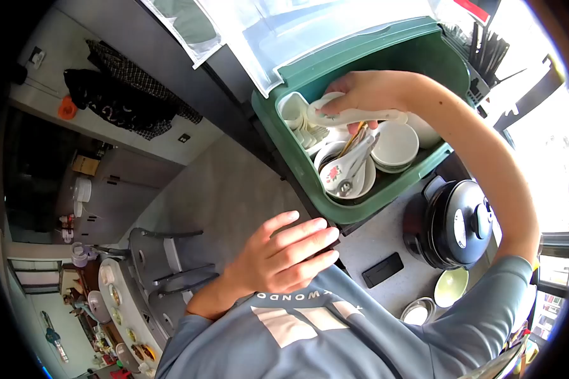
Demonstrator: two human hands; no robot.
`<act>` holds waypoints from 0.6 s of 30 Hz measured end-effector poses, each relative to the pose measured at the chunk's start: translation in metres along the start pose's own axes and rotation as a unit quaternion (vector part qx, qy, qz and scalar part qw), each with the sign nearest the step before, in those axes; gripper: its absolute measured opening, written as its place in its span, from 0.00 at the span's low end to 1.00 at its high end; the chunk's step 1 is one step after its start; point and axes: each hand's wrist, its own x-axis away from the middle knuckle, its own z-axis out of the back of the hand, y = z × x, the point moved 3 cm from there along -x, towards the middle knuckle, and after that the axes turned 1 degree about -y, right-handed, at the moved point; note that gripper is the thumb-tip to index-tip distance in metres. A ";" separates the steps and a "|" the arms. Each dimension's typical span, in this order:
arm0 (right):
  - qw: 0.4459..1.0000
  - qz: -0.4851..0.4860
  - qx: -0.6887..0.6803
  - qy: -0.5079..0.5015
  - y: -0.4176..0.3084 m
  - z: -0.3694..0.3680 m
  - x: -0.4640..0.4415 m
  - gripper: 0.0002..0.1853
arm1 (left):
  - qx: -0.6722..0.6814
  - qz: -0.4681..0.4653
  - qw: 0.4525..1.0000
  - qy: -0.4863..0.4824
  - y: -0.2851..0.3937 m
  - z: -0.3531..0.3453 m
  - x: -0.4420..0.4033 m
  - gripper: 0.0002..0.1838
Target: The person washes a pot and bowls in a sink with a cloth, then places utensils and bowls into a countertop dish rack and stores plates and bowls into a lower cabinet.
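Note:
My right hand (368,95) reaches into a green dish box (354,211), its fingers closed round a white ceramic spoon (360,116) with a small floral pattern. Under it, a bowl (365,183) holds a flowered soup spoon (336,172), a metal spoon (345,187) and other utensils. White bowls (395,144) are stacked to the right of these. White plastic spoons (310,136) fill a compartment on the left, below a white cup (292,108). In front of my chest, my left hand (287,252) is empty with its fingers spread, apart from the box.
The box's clear lid (322,31) is raised at the back. On the counter are a black rice cooker (452,224), a phone (383,270), a green bowl (451,287) and a metal bowl (417,311). Chairs (158,265) and a laid table (123,309) are at the left.

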 end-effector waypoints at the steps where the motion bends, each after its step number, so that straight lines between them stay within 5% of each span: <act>1: 1.000 0.013 0.003 -0.007 -0.002 0.002 -0.003 0.26 | 0.002 0.006 1.000 -0.004 -0.002 -0.001 -0.001 0.14; 8: 0.998 0.046 0.022 -0.030 -0.022 0.002 -0.034 0.20 | -0.023 0.024 0.999 -0.005 -0.008 -0.002 -0.007 0.12; 14: 0.974 0.090 -0.208 -0.008 -0.029 -0.006 -0.038 0.22 | -0.037 0.024 0.999 0.001 -0.008 -0.003 -0.008 0.12; 18: 0.958 0.188 -0.218 -0.011 -0.023 -0.016 -0.047 0.17 | -0.039 0.018 0.999 0.015 -0.005 -0.006 -0.007 0.13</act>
